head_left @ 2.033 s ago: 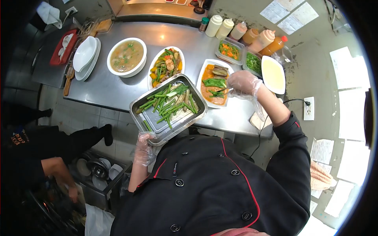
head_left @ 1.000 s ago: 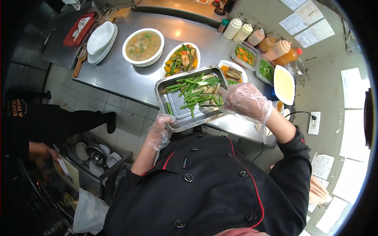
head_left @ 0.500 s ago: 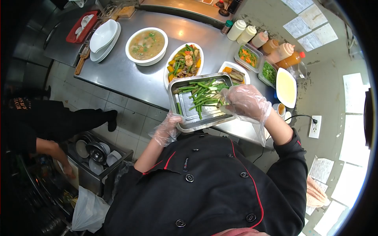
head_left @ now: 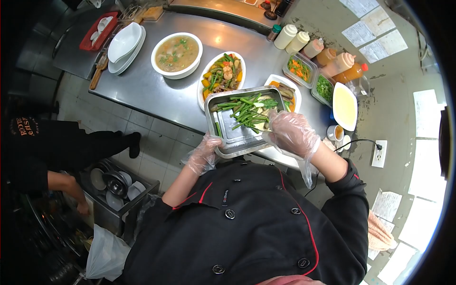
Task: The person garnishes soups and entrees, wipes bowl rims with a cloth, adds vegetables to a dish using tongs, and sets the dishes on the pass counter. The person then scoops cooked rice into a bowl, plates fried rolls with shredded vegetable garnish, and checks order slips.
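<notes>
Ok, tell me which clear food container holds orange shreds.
The clear container farther from the yellow-filled dish: orange shreds lie in it, whereas the neighbouring container shows only chopped greens.

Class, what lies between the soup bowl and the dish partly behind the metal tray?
The head view shows an oval plate of mixed vegetables between bowl and dish.

Place: commercial kitchen | steel counter (head_left: 137,92) | squeeze bottles (head_left: 285,36) | soup bowl (head_left: 177,75) | dim lower left: perhaps a stove (head_left: 52,223)
</notes>
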A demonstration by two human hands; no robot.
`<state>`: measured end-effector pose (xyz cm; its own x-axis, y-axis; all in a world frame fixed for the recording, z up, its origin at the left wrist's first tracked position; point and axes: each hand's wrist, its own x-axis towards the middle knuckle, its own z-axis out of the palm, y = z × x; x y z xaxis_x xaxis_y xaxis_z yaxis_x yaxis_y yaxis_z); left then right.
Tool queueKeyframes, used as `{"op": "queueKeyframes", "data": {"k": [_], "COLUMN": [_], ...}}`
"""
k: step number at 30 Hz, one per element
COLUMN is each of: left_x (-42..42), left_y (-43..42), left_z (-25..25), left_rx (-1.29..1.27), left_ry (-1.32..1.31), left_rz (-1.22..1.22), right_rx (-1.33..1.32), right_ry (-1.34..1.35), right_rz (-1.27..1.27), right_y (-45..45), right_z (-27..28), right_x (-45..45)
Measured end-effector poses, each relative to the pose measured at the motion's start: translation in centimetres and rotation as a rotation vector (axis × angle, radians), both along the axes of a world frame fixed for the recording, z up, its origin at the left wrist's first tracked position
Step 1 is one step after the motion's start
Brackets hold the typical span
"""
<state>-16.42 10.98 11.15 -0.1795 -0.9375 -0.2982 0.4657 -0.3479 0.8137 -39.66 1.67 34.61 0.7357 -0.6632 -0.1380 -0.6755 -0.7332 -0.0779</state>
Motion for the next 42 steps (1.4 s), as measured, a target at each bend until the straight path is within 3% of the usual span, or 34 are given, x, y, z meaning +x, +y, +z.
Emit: {"op": "queueKeyframes", "data": {"k": [3,5,7,15,17,20,21,24,25,28,34,39,42], "left_x": [0.4,0.6,0.3,-1.6,-1.0,1.3,1.8,2.2,4.2,4.4,6.0,5.0,6.1], "left_y": [0.0,0.1,0.1,0.1,0.6,0.9,0.9,2.9,3.1,3.8,4.1,3.7,3.3], "left_z": [-9.0,-3.5,-1.2,1.8,1.6,0.9,0.8,3.6,0.2,3.6,2.5,5.1,3.4], "left_rx": [-0.194,-0.110,-0.047,0.188,0.166,0.132,0.121,0.264,0.252,0.248,0.292,0.365,0.253], "left_ry": [-0.152,-0.097,-0.037,0.150,0.045,0.008,0.018,0.149,0.121,0.031,0.035,0.021,0.091], "left_rz": [-0.082,-0.051,-0.031,0.125,0.141,0.078,0.043,0.308,0.201,0.368,0.435,0.523,0.310], "right_rx": [0.056,0.065,0.033,0.062,0.106,0.086,0.110,0.144,0.136,0.135,0.229,0.203,0.143], "right_ry": [0.078,0.077,-0.018,-0.103,-0.054,-0.297,-0.173,0.030,0.047,0.118,0.290,0.315,0.314], "right_rz": [-0.030,0.053,0.156,0.103,0.055,0.073,-0.014,-0.220,-0.224,-0.225,-0.249,-0.348,-0.305], "right_y": [-1.3,-2.4,-3.3,-1.4,-1.3,-1.8,-1.7,-2.1,-2.3,-3.1,-4.6,-4.5,-4.5], "right_z": [-0.3,-0.3,-1.4,1.5,3.5,3.9,4.7,6.6,6.2,3.1,-5.3,-4.9,-5.2], "right_x": [-0.1,-0.2,-0.9,-1.2,-1.3,-3.7,-4.3,-4.9,-5.5,-7.5,-9.0,-8.4,-9.2]}}
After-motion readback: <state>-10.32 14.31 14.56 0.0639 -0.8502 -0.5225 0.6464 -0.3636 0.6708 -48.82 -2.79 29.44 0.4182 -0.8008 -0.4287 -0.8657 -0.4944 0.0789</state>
